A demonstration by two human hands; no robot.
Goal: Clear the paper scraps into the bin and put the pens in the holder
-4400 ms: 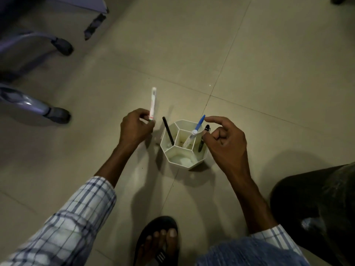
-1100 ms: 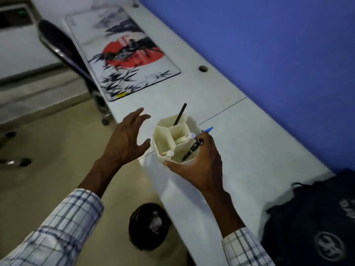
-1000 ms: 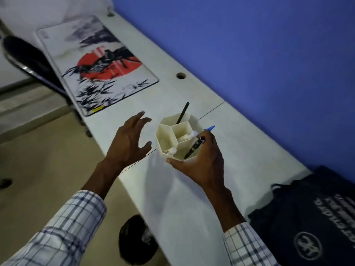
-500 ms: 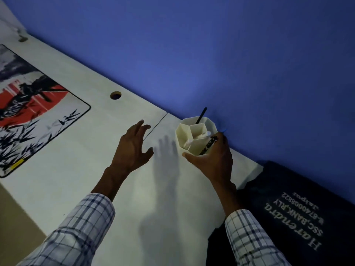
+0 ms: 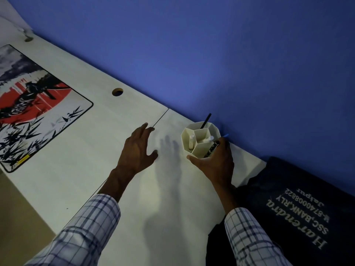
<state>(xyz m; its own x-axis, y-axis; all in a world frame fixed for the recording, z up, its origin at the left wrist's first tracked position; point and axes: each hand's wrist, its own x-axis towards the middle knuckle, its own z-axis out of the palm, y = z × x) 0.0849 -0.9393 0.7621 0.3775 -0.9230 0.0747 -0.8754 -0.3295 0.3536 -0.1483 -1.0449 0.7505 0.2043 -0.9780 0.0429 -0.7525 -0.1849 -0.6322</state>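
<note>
Head view showed the right hand (image 5: pixel 215 162) with its fingers (image 5: pixel 223 144) wrapped around the white holder (image 5: pixel 199 139), thumb on the near wall and the other fingers on the far side, toward the blue wall (image 5: pixel 249 64). The holder stood at the back of the worktop (image 5: pixel 96 160); whether its base already touched the surface, I could not tell. Inside it were four pens: a black pen (image 5: pixel 205 120) in the far compartment, a white pen (image 5: pixel 191 142) in the left one, a blue-capped pen (image 5: pixel 208 139) in the middle, and a dark pen (image 5: pixel 212 148) just beside the fingertips. The left hand (image 5: pixel 137 150) hovered over the worktop with its fingers spread and empty, well to the left of the holder.

By my judgement the pen part was done, because no loose pen lay on the worktop. No paper scraps and no bin were visible, so that part could not be checked. What probably remained was to release the holder.
</note>
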